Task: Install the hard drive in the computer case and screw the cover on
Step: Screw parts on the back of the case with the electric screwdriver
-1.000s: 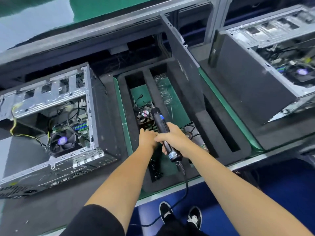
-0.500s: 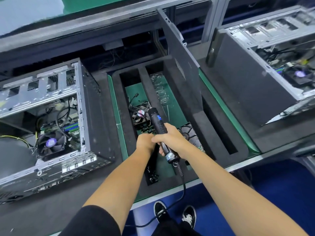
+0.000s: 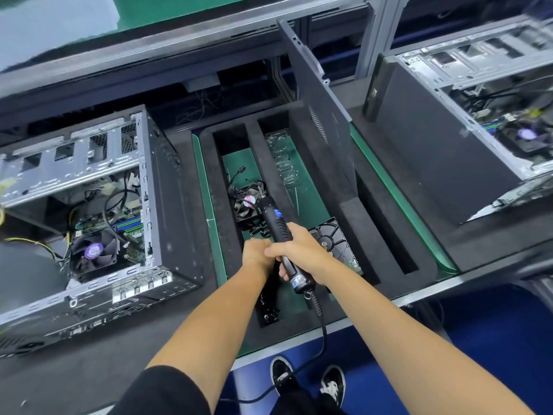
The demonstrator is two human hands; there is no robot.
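Left of both hands, the open computer case (image 3: 89,223) lies on its side with its bay facing up; beyond the hands a loose side cover (image 3: 317,94) leans upright in the foam tray (image 3: 353,217). The hard drive (image 3: 332,238) lies flat in the tray just right of the right hand (image 3: 299,250), its long axis running away from the person. That hand is clenched around the electric screwdriver (image 3: 281,232), tip pointing away. The left hand (image 3: 256,253) reaches down beside it, fingers hidden, so its grasp cannot be told. Judged best: collect screws cleanly before lifting the drive.
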